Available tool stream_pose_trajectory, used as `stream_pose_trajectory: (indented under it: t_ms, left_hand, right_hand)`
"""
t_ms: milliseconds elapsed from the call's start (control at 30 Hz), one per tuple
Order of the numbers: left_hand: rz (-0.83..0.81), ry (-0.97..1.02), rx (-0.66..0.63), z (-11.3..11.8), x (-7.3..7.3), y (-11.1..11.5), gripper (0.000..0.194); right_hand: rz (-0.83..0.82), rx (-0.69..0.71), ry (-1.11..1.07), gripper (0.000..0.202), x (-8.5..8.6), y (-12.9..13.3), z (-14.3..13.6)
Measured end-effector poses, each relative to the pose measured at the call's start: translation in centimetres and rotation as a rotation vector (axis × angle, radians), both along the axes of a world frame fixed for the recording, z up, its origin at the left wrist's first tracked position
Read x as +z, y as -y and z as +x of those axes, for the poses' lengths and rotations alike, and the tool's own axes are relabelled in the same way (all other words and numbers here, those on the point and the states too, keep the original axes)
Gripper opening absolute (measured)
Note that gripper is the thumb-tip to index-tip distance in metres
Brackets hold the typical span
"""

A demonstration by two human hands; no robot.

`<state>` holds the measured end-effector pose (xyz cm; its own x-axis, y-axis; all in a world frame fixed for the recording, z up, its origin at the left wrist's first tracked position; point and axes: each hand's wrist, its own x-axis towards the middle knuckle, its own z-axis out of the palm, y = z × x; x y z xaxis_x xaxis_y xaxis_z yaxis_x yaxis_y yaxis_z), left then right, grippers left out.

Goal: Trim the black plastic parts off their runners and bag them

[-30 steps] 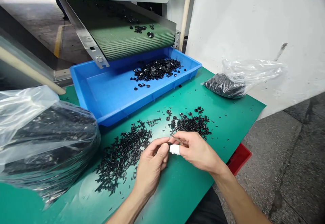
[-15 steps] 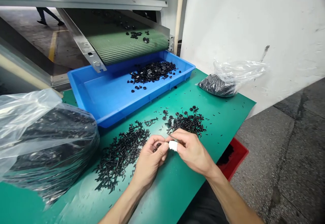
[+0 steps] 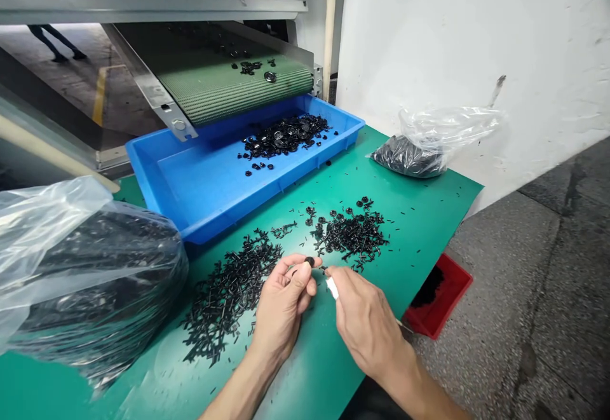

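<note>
A small round black part point(image 3: 309, 261) is pinched between the thumb and forefinger of my left hand point(image 3: 284, 293); its other fingers are curled in. Close by on the right, my right hand point(image 3: 365, 309) is closed, with white wrapping on a finger. A thin tool seems to run through this hand, its shaft point(image 3: 405, 327) showing behind the palm. A tiny dark piece lies at the fingertips, too small to name. One pile of black branched pieces point(image 3: 229, 293) spreads left of my hands, and another pile point(image 3: 355, 232) lies just beyond them.
A blue tray point(image 3: 214, 223) with black round parts sits under the green conveyor belt point(image 3: 243, 99). Large clear bag point(image 3: 95, 280) at left, smaller bag point(image 3: 410, 156) at back right. Red bin point(image 3: 445, 302) below the green table's point(image 3: 429, 207) right edge. A person's legs point(image 3: 57, 44) show far back.
My right hand has turned and drawn slightly away from my left hand. The round black part now shows on top of my left fingertips. The distant legs have shifted left in view.
</note>
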<state>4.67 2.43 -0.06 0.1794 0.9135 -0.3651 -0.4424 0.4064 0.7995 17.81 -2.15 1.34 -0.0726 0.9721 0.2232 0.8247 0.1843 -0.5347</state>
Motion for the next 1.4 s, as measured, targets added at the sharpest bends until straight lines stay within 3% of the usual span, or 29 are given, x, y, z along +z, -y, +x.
stream_pose_trajectory:
  t_ms: [133, 467, 867, 933, 1067, 1167, 1267, 1400]
  left_hand:
    - [-0.009, -0.025, 0.004, 0.0, -0.1, 0.1, 0.029]
    - [0.011, 0.008, -0.009, 0.0, -0.6, 0.3, 0.017]
    - [0.018, -0.032, 0.054, 0.4, -0.4, 0.8, 0.023]
    - [0.048, -0.072, 0.051, 0.2, -0.5, 0.7, 0.022]
    - [0.115, -0.187, -0.001, -0.2, -0.9, 0.6, 0.021]
    - [0.110, -0.258, -0.042, -0.3, -1.0, 0.4, 0.023]
    - [0.096, -0.316, -0.007, -0.3, -0.8, 0.2, 0.026]
    - [0.153, -0.424, 0.025, -0.3, 0.3, 0.2, 0.022]
  right_hand:
    - [0.003, 0.000, 0.039, 0.024, 0.0, -0.3, -0.6]
    - [0.060, -0.015, 0.092, 0.022, -0.1, -0.7, -1.5]
    - [-0.025, -0.051, 0.127, 0.022, -0.1, -0.7, -2.5]
    - [-0.078, -0.055, 0.059, 0.021, 0.1, -1.2, -2.0]
    - [-0.330, 0.095, -0.270, 0.028, 1.0, -2.8, 0.2]
    - [-0.391, 0.143, -0.343, 0.030, 1.3, -3.5, 1.5]
    - [-0.352, 0.055, -0.281, 0.026, 1.1, -3.1, 2.5]
    - [-0.197, -0.230, 0.059, 0.025, 0.7, -2.8, 5.5]
